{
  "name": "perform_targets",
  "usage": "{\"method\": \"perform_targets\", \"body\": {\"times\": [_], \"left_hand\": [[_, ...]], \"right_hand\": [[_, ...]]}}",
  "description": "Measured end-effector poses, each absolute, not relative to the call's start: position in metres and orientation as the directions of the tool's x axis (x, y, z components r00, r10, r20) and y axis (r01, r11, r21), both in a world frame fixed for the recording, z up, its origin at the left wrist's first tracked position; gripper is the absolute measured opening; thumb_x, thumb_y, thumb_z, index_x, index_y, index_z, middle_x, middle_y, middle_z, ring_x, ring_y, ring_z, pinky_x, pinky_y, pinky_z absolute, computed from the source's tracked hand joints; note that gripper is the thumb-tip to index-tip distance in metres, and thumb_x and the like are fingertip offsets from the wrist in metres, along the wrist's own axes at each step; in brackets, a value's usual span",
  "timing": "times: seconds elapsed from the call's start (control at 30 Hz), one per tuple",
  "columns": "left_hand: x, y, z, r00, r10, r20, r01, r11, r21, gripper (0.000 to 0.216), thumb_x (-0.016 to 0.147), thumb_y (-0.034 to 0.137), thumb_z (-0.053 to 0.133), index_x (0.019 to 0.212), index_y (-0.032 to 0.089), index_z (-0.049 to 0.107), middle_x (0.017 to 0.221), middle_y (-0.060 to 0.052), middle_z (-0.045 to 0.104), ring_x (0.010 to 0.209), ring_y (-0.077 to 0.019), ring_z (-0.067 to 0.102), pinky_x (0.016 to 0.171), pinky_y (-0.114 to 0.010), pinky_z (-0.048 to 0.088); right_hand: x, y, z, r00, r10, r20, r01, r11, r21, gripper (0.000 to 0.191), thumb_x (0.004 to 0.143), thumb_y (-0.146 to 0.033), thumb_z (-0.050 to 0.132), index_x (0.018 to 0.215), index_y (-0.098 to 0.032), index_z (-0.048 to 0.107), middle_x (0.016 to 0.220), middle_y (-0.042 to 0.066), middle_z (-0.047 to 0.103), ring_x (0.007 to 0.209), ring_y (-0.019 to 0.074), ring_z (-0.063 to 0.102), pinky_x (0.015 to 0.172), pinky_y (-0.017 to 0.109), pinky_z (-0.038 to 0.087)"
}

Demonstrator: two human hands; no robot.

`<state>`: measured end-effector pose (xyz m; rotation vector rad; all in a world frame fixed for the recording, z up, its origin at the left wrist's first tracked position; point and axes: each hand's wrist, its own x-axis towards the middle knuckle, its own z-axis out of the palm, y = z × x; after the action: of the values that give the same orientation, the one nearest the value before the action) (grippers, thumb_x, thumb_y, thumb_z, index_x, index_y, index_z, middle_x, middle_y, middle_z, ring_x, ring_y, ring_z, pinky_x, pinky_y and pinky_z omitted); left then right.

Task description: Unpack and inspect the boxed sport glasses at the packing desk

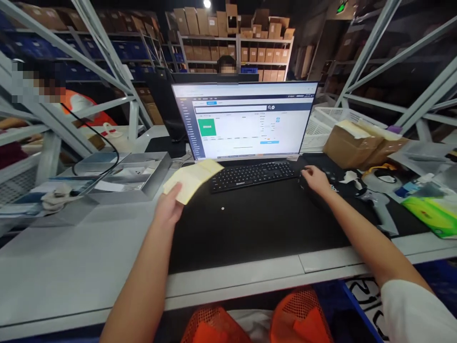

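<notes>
Grey trays at far left, their walls bordering a pale worktop; the person's left hand, thumb uppermost, grasping a pale yellow packet by its near end, the far corner overlapping the left end of a black keyboard in this view; lit monitor behind; black mat, bearing one white speck, spreading between the forearms toward the worktop's front edge, the widest room for a low pass; right hand just beyond the keyboard's right end, fingers curled, whether around a mouse cannot be told; handheld scanner and green-yellow package crowding the right side; step in hand, by judgement: on-screen work, packet held aside; moving it would call for lifting past keys and tray walls.
</notes>
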<state>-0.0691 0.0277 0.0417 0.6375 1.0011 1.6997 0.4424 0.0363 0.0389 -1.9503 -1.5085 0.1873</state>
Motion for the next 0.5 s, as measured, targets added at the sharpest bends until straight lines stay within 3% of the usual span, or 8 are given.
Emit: {"method": "perform_targets", "body": {"times": [0.13,0.23,0.3,0.4,0.5], "left_hand": [[-0.081,0.041,0.039,-0.525,0.829,-0.194,-0.548,-0.155,0.822,0.031,0.094,0.009,0.062,0.124,0.016,0.065,0.136,-0.009,0.068,0.118,-0.0177,0.071,0.095,-0.024,0.061],[-0.089,0.047,0.032,-0.569,0.789,-0.231,-0.553,-0.159,0.818,0.024,0.093,0.012,0.066,0.117,0.013,0.067,0.126,-0.012,0.073,0.115,-0.0213,0.072,0.095,-0.029,0.062],[-0.095,0.048,0.029,-0.594,0.77,-0.232,-0.549,-0.177,0.817,0.021,0.089,0.011,0.071,0.11,0.012,0.069,0.119,-0.013,0.075,0.112,-0.0241,0.073,0.096,-0.033,0.062],[-0.097,0.044,0.033,-0.615,0.763,-0.198,-0.536,-0.221,0.815,0.021,0.086,0.009,0.074,0.106,0.012,0.07,0.117,-0.013,0.076,0.111,-0.0256,0.074,0.1,-0.037,0.061],[-0.097,0.039,0.04,-0.633,0.765,-0.118,-0.514,-0.301,0.803,0.023,0.086,0.007,0.073,0.108,0.013,0.07,0.121,-0.011,0.075,0.113,-0.025,0.073,0.104,-0.038,0.059]], "right_hand": [[0.511,0.048,0.046,0.48,0.832,0.28,0.826,-0.321,-0.464,0.059,0.087,-0.041,0.059,0.131,-0.002,0.063,0.128,0.035,0.06,0.128,0.0428,0.054,0.109,0.058,0.035],[0.548,0.057,0.025,0.454,0.86,0.235,0.849,-0.336,-0.408,0.073,0.086,-0.041,0.056,0.136,0.011,0.057,0.137,0.045,0.048,0.136,0.0517,0.044,0.105,0.062,0.036],[0.569,0.067,0.001,0.452,0.862,0.231,0.856,-0.346,-0.384,0.075,0.086,-0.045,0.055,0.14,0.007,0.056,0.141,0.043,0.046,0.135,0.0542,0.045,0.1,0.065,0.039],[0.593,0.078,-0.033,0.43,0.817,0.384,0.89,-0.311,-0.334,0.068,0.089,-0.053,0.049,0.143,-0.013,0.059,0.141,0.03,0.054,0.13,0.0493,0.053,0.099,0.063,0.044],[0.603,0.082,-0.05,0.402,0.814,0.42,0.903,-0.277,-0.328,0.073,0.088,-0.059,0.046,0.145,-0.015,0.057,0.142,0.029,0.054,0.131,0.0492,0.052,0.101,0.063,0.045]]}}
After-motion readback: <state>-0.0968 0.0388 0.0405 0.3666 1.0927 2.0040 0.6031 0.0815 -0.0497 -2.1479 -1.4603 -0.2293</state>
